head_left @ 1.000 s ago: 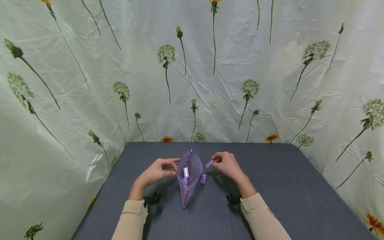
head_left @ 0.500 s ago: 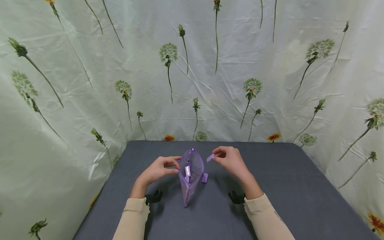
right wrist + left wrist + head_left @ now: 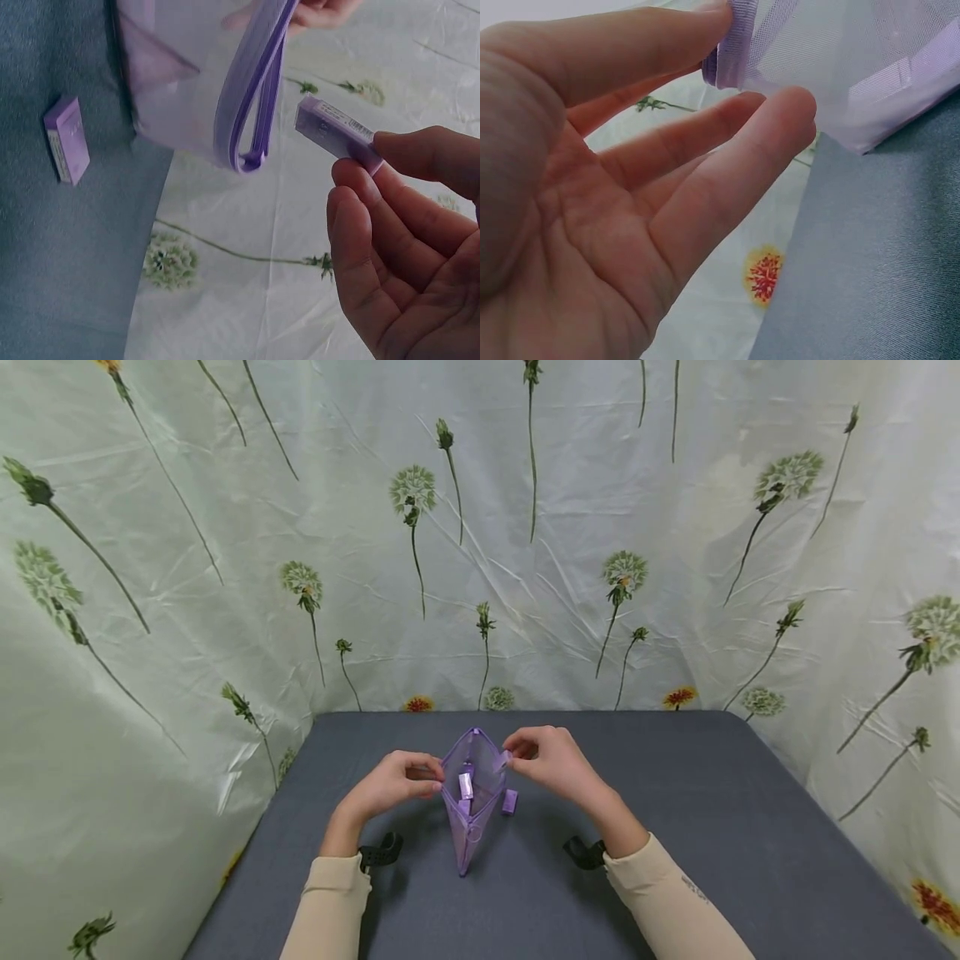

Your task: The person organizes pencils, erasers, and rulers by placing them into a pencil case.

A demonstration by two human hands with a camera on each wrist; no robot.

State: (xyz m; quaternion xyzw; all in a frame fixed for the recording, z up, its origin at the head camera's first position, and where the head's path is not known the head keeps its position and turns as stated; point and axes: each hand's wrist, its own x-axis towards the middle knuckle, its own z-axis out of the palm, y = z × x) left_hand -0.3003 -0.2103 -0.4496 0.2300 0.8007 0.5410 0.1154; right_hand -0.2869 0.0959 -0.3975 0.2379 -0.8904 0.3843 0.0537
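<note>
A purple mesh zip pouch (image 3: 453,831) stands with its mouth wide apart, several small purple blocks (image 3: 466,786) inside it. My left hand (image 3: 393,783) pinches the pouch's zipped edge (image 3: 737,45) between thumb and forefinger, the other fingers loosely bent below. Held at the pouch's right rim, one small purple block (image 3: 334,133) with a barcode label is pinched by my right hand (image 3: 553,762). In the right wrist view that block is apart from the zip. Another purple block (image 3: 510,802) lies on the table just right of the pouch.
The dark grey table (image 3: 675,860) spreads around the pouch. A pale curtain (image 3: 540,593) printed with dandelions hangs behind it and along the sides. Black wrist straps (image 3: 381,850) sit by both sleeves.
My right hand has lifted slightly and moved left, bringing its block from beside the pouch to the right rim of the mouth. The left hand keeps its hold on the pouch.
</note>
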